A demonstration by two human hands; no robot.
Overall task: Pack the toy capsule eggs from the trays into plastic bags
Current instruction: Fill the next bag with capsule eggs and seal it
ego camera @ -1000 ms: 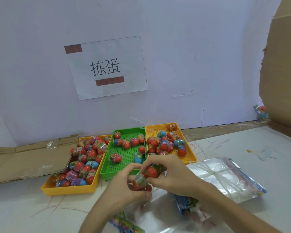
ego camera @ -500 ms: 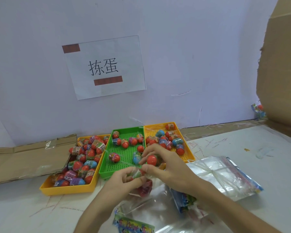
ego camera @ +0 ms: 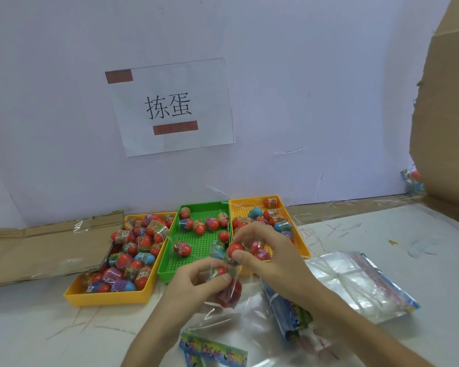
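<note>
Early days, I'd say: your left hand point(ego camera: 196, 284) pinched the clear plastic bag point(ego camera: 235, 274) over the counter point(ego camera: 37, 327), one red egg point(ego camera: 231, 295) already inside, while your right hand point(ego camera: 270, 258) gripped two more capsule eggs point(ego camera: 235, 249) at its mouth. The left yellow tray point(ego camera: 109, 298) especially had loads left.

White table point(ego camera: 382, 234): left yellow tray point(ego camera: 109, 298), green tray point(ego camera: 199, 242), right yellow tray point(ego camera: 243, 209) in row; cardboard point(ego camera: 37, 250) left, plastic bags point(ego camera: 355, 284) right.

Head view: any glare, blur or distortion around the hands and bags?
Head view: even light, faint shadows; wide-angle skew on the paper sign; sheen on the clear bags blurs their edges; left hand and right hand, gripping eggs, slightly soft.
</note>
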